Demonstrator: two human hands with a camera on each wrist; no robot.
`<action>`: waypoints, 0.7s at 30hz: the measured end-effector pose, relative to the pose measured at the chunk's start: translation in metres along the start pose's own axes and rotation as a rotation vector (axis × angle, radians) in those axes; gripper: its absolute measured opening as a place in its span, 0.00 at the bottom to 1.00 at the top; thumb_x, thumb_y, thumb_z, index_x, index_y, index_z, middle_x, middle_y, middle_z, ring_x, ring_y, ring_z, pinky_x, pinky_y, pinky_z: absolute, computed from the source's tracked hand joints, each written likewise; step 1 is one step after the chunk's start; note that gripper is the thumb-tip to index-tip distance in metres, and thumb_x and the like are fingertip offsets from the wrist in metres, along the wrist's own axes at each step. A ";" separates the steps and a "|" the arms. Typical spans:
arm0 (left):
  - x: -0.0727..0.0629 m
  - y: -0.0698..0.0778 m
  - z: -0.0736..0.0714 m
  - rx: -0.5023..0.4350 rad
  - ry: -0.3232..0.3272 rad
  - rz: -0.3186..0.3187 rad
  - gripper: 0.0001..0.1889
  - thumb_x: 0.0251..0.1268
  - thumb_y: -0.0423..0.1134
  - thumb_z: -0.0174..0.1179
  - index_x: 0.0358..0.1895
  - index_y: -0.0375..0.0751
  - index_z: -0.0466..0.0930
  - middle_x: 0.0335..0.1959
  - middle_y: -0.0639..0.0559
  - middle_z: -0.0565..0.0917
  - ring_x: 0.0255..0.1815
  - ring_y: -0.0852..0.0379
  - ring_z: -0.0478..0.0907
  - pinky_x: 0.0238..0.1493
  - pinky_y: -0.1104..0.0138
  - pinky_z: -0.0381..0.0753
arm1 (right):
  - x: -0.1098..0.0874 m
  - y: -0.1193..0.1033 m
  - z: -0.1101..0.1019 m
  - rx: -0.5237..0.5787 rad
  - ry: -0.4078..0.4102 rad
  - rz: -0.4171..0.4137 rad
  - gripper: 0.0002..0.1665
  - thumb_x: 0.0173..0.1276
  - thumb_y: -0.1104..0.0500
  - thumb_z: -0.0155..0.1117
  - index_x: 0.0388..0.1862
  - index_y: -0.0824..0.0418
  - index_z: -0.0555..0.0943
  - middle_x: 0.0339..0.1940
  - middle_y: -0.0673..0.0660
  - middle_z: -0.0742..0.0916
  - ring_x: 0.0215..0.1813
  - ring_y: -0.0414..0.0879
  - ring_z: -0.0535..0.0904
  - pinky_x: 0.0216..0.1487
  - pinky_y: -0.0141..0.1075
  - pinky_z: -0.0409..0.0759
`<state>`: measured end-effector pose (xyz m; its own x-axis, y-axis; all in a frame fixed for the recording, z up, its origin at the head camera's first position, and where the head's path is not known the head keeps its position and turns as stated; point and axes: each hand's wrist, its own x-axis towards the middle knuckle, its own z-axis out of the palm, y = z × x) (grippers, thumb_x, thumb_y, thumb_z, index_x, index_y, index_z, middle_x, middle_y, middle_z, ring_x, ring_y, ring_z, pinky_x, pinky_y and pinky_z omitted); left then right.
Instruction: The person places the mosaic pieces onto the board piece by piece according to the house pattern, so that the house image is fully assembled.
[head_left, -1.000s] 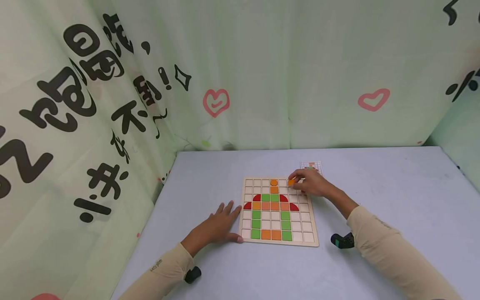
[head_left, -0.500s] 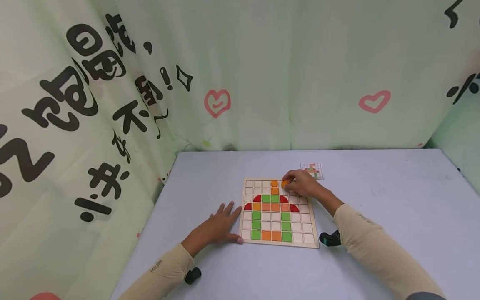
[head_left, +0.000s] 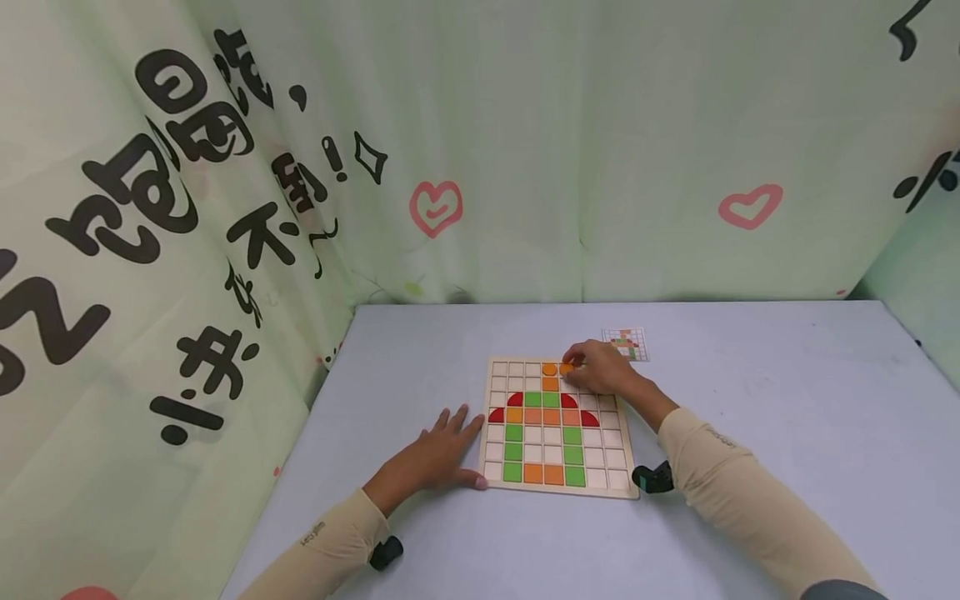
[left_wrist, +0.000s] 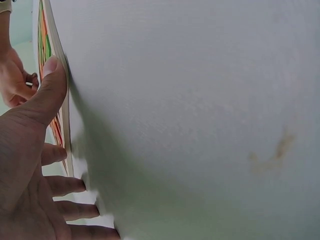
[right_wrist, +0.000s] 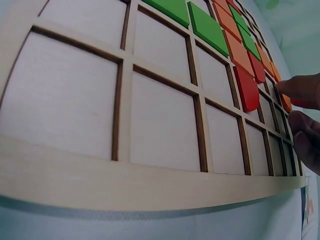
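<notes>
A wooden grid board point(head_left: 597, 457) lies flat on the table, with green, orange and red pieces set in several of its squares. My right hand point(head_left: 602, 367) is over the far row and pinches a small orange piece point(head_left: 566, 367) between thumb and fingertips. That piece is beside a round orange piece point(head_left: 550, 368); in the right wrist view it sits low at its square, partly covered by the fingers. My left hand point(head_left: 432, 452) touches the board's left edge with straight, spread fingers; its thumb point(left_wrist: 52, 82) rests on the rim in the left wrist view.
Behind the board lies a small printed card point(head_left: 625, 343) with a coloured grid pattern. The pale table point(head_left: 765, 367) extends on both sides, with a light green curtain point(head_left: 510, 167) at its far edge. A brownish stain point(left_wrist: 284, 145) marks the surface near the left hand.
My right hand has moved left along the far row with the orange piece, lowering it beside the round one. The card has come more into view. My left hand has stayed put.
</notes>
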<state>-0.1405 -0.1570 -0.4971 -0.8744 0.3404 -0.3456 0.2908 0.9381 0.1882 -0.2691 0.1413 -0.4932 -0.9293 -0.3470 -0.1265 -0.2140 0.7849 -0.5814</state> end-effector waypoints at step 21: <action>-0.001 0.000 -0.006 0.020 -0.004 0.026 0.53 0.53 0.67 0.69 0.80 0.51 0.56 0.81 0.42 0.55 0.80 0.34 0.52 0.67 0.36 0.67 | -0.060 0.032 -0.030 -0.179 0.097 -0.075 0.42 0.63 0.30 0.65 0.60 0.61 0.80 0.48 0.59 0.87 0.44 0.50 0.82 0.40 0.45 0.80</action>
<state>-0.1417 -0.1579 -0.4916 -0.8649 0.3648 -0.3448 0.3210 0.9301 0.1788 -0.2291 0.2032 -0.4799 -0.9315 -0.3638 -0.0050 -0.3258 0.8402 -0.4334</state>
